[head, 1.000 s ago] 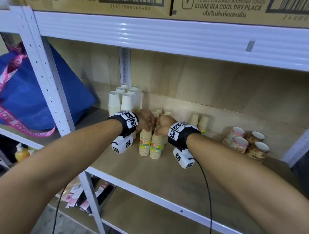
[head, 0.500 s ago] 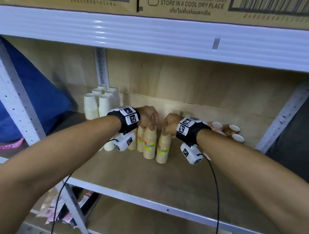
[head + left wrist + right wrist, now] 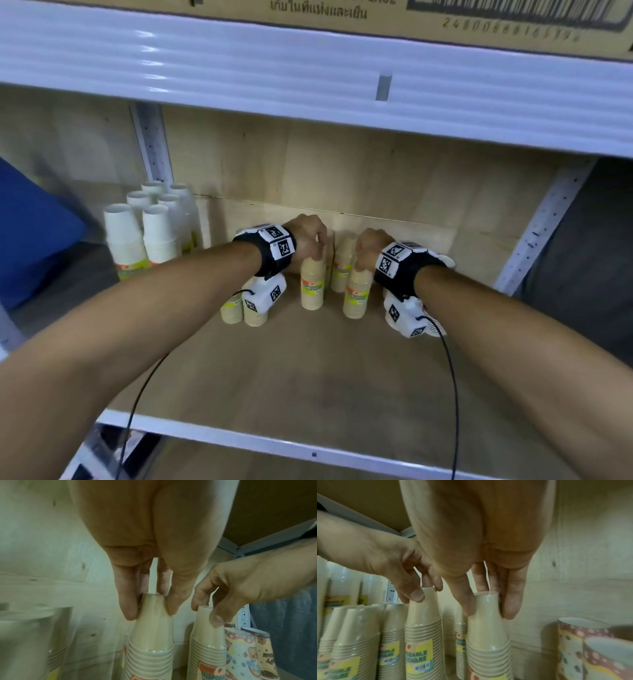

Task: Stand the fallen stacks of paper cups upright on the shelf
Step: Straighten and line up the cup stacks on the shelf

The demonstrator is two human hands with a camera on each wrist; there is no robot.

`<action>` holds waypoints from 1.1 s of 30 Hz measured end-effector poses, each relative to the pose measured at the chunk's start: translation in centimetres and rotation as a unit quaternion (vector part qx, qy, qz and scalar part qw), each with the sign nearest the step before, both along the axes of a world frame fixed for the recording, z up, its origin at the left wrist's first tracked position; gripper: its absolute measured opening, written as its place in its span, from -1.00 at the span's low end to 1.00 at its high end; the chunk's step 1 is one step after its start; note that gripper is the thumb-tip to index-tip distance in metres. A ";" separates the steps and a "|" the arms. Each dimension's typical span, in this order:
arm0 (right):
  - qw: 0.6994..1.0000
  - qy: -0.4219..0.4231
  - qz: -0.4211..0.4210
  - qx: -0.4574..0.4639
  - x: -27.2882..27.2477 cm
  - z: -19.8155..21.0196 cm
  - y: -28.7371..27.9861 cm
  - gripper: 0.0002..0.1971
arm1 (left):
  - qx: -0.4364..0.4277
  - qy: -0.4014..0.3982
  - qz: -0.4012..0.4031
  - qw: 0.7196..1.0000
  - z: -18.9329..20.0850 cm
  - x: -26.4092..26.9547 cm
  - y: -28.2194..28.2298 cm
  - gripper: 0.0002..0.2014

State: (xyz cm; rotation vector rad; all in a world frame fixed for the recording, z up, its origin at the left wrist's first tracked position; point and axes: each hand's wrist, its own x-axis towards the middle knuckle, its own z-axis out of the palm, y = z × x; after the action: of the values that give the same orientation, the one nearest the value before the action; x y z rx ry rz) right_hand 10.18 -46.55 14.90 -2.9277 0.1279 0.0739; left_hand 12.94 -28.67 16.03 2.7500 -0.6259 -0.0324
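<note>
Two forearms reach in over the shelf's (image 3: 308, 383) front edge, each wrist wearing a black band with a white camera. Mid-shelf, the left hand (image 3: 308, 236) pinches the top of an upright tan stack (image 3: 312, 286) of paper cups, thumb and fingers (image 3: 128, 605) clamped on the uppermost upturned cup. Just beside it, the right hand (image 3: 371, 246) grips the top of a second tan stack (image 3: 356, 294) the same way; both stacks stand on the board. More tan stacks (image 3: 239, 308) stand just left of them, another behind. White stacks (image 3: 144, 236) stand in the back left corner; patterned cups (image 3: 583, 646) sit toward the right edge.
</note>
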 end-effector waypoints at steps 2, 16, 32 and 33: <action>1.000 -0.010 -0.020 -0.018 1.7 -0.8 -1.1 -0.54 | -0.010 -0.004 -0.002 1.000 -0.3 0.7 -0.6 -0.73; 0.998 -0.043 -0.039 -0.028 6.3 -2.5 -3.0 -0.76 | -0.015 0.018 0.003 1.000 -1.6 3.2 -2.9 -0.82; 1.000 -0.008 -0.011 -0.004 9.9 -3.2 -4.0 -0.81 | -0.007 0.026 -0.007 1.000 -2.3 4.0 -3.4 -0.74; 1.000 -0.013 -0.012 -0.008 10.0 -3.2 -4.0 -0.81 | -0.005 0.028 -0.007 1.000 -2.4 4.1 -3.4 -0.73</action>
State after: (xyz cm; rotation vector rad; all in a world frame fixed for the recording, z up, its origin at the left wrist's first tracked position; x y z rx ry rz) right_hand 20.16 -50.53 11.71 -2.9419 0.1592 0.0316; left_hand 17.01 -32.04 13.64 2.7248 -0.6289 -0.1075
